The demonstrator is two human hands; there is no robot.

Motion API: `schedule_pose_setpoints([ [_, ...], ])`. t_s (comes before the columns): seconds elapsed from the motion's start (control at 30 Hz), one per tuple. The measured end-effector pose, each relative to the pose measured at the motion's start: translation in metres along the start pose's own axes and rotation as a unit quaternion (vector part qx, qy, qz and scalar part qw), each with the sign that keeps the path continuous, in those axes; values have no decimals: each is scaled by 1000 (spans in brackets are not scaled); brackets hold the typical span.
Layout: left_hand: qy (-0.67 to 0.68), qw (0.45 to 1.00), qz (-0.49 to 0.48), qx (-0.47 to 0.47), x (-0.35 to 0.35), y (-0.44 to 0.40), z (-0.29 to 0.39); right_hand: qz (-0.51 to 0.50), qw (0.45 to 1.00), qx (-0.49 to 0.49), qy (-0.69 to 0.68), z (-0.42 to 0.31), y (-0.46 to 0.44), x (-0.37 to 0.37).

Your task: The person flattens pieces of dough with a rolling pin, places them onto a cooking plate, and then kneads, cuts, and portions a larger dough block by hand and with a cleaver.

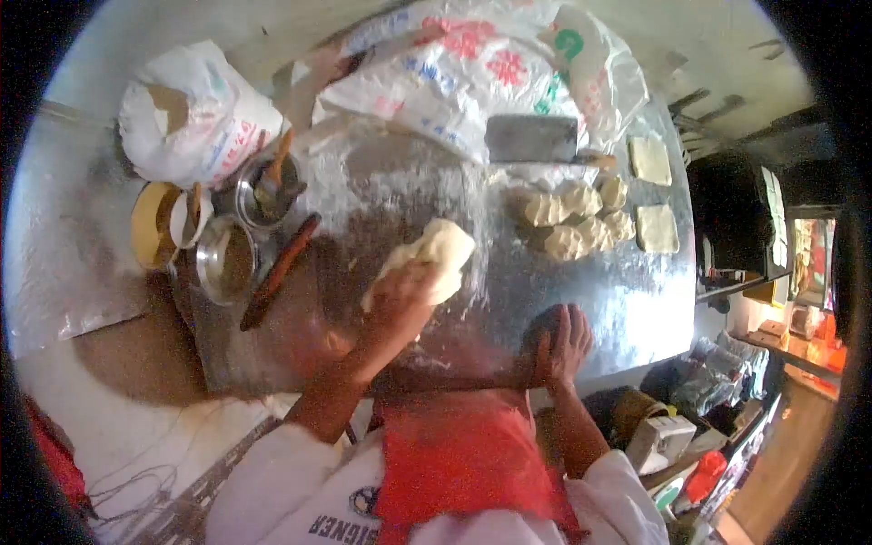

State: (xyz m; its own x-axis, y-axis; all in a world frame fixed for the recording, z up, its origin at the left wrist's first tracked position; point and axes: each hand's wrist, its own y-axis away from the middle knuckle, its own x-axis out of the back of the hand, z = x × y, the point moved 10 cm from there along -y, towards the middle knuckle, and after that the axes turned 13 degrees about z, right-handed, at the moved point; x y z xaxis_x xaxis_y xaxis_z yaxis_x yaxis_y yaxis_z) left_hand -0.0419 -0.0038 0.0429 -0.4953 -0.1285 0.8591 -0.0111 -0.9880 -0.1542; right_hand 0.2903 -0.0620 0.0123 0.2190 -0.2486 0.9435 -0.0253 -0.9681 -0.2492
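Note:
A flattened, elongated piece of pale dough point(442, 247) lies on the metal work table point(363, 182) in front of me. My left hand point(405, 289) rests on the lower part of this dough; its fingers are blurred, so their exact pose is hard to make out. To the right, near the table's front edge, my right hand point(565, 343) lies flat on the metal with its fingers stretched out and holds nothing. Several lumps of dough point(568, 222) sit in a cluster at the right. Beyond them are two flat square dough pieces point(650, 162) point(657, 229).
A cleaver point(532, 139) lies behind the dough lumps, before printed plastic sacks point(436, 82). At the left are a rolling pin point(282, 271), metal bowls point(225, 260) with tools, a yellow container point(153, 225) and a white bag point(195, 113). Shelves with goods stand at the far right.

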Motion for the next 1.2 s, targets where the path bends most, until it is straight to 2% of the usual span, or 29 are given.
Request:
schedule_pose_setpoints([
  [0.03, -125, 987, 43, -92, 1, 1, 32, -12, 1000, -9, 8, 1, -1, 2],
  [0.07, -243, 948, 87, -187, 0, 4, 67, -24, 999, -13, 20, 4, 2, 3],
  [0.2, -245, 949, 56, -190, -23, 0, 83, -5, 1000, 11, 6, 4, -1, -4],
  [0.27, -173, 963, 86, -186, -18, 0, 83, -5, 1000, 10, -8, -8, -5, 7],
  [0.3, -105, 980, 74, -154, -20, -6, 75, 3, 1000, 4, 1, -2, -2, 5],
  [0.33, -103, 980, 78, -152, -17, -16, 68, 6, 1000, 9, 3, -4, -4, 7],
  [0.37, 158, 986, 56, -13, -9, -32, 34, 17, 1000, 10, -18, -9, -8, 8],
  [0.4, 403, 906, 26, 129, -5, -34, 2, 25, 999, 9, -42, -17, -8, 8],
  [0.43, 490, 824, -11, 284, 1, -23, -23, 22, 999, 12, -44, -29, -8, 8],
  [0.47, 559, 712, -44, 421, 5, -12, -43, -14, 979, -37, -201, -44, -15, 3],
  [0.5, 736, 538, -104, 397, -37, -2, -57, -48, 931, -86, -352, -64, -24, -1],
  [0.53, 743, 562, -22, 363, 36, -10, -18, -81, 904, -89, -409, -94, -33, 4],
  [0.6, 683, 652, -27, 327, -5, 9, -61, -100, 846, -122, -510, -139, -40, -8],
  [0.63, 523, 797, -30, 301, -10, 16, -79, -109, 849, -118, -503, -156, -41, -21],
  [0.67, 339, 904, -32, 259, -9, 15, -91, -116, 853, -113, -497, -170, -46, -35],
  [0.7, 357, 910, -57, 204, -12, 18, -81, -118, 853, -117, -494, -183, -52, -40],
  [0.73, 357, 908, -64, 209, -11, 19, -78, -116, 862, -117, -479, -195, -58, -40],
  [0.8, 259, 941, 126, 178, 29, -3, -76, -112, 871, -120, -463, -220, -75, -46],
  [0.83, 231, 961, 108, 109, 20, -13, -52, -96, 891, -105, -431, -229, -83, -47],
  [0.87, 233, 960, 106, 110, 6, -17, -43, -78, 909, -85, -401, -241, -95, -49],
  [0.9, 124, 982, 134, 54, -2, -18, -30, -47, 920, -88, -379, -251, -105, -48],
  [0.93, 12, 987, 161, -1, -8, -25, -20, -59, 947, -80, -304, -256, -113, -58],
  [0.97, 9, 987, 159, -1, -3, -42, -18, -34, 943, -84, -319, -255, -122, -65],
  [1.03, 101, 981, 132, 98, 1, -62, -37, -25, 937, -87, -337, -251, -141, -84],
  [1.07, 97, 981, 133, 102, -10, -73, -52, 6, 929, -84, -360, -248, -156, -87],
  [1.13, -119, 984, 125, -40, -33, -98, -56, 36, 919, -77, -385, -248, -179, -97],
  [1.2, -131, 978, 149, -68, -22, -115, -52, 99, 923, -67, -367, -247, -194, -92],
])
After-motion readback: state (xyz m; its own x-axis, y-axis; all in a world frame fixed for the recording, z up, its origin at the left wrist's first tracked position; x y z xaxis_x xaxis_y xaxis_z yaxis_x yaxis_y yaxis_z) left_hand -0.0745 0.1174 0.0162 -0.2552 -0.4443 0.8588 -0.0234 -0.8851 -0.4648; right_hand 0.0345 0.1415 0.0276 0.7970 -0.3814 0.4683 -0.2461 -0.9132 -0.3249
